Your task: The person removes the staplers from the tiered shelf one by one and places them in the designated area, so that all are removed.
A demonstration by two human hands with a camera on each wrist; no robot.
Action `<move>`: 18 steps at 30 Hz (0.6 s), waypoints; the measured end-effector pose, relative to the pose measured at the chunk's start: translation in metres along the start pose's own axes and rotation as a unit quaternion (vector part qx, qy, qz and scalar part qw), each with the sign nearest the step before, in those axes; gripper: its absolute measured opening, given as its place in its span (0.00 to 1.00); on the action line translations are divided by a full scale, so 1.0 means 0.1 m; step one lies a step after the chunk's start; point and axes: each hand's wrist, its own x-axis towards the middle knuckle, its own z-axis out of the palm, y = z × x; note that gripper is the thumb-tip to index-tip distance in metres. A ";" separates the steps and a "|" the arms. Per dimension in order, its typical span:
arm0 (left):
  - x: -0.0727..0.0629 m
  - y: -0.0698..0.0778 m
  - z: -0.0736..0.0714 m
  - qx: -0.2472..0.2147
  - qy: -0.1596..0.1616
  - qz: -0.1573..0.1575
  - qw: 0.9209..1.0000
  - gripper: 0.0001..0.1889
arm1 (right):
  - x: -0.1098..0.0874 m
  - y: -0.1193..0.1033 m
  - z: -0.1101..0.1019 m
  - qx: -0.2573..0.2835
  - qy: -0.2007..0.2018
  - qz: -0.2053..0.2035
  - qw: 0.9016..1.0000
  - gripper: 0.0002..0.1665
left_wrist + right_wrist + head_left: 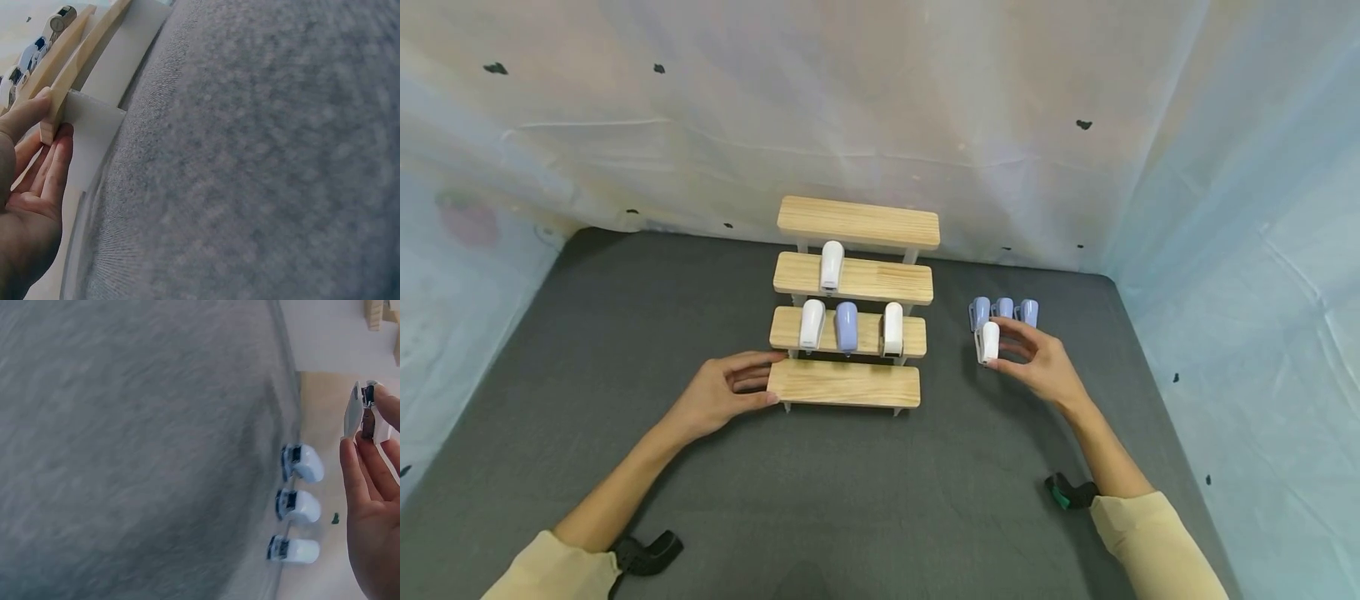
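Observation:
My left hand (718, 395) pinches the left end of the lowest board of a tiered wooden display rack (842, 385). In the left wrist view the thumb lies on top of the board (59, 103), with fingers at its end and underside. My right hand (1037, 362) holds a white mini stapler (988, 342) between thumb and fingertips, right of the rack; its metal and black parts show in the right wrist view. Just behind it stand three blue staplers (1028, 312). On the second board from the bottom sit a white stapler (812, 324), a blue stapler (846, 326) and another white stapler (892, 328).
One more white stapler (832, 265) sits towards the left of the third board. The top board (859, 222) stands near the back curtain (850, 100). Dark grey cloth (850, 492) covers the table, and a pale curtain (1247, 317) hangs at the right.

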 end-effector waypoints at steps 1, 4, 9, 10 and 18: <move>0.00 0.00 0.00 0.002 0.001 0.001 1.000 0.31 | 0.00 0.06 -0.01 -0.002 0.001 0.002 1.000 0.39; 0.00 0.00 -0.01 0.005 0.002 0.000 1.000 0.31 | -0.02 0.19 -0.02 -0.007 0.002 0.005 1.000 0.39; 0.00 0.01 0.00 0.002 0.001 -0.006 1.000 0.31 | -0.05 0.33 -0.04 -0.008 0.002 0.015 1.000 0.38; 0.00 0.02 0.00 0.002 0.001 -0.006 1.000 0.31 | -0.06 0.35 -0.05 -0.006 0.002 0.018 1.000 0.38; 0.00 0.04 0.01 0.005 0.002 -0.004 1.000 0.31 | -0.07 0.48 -0.05 -0.009 0.003 0.043 0.999 0.39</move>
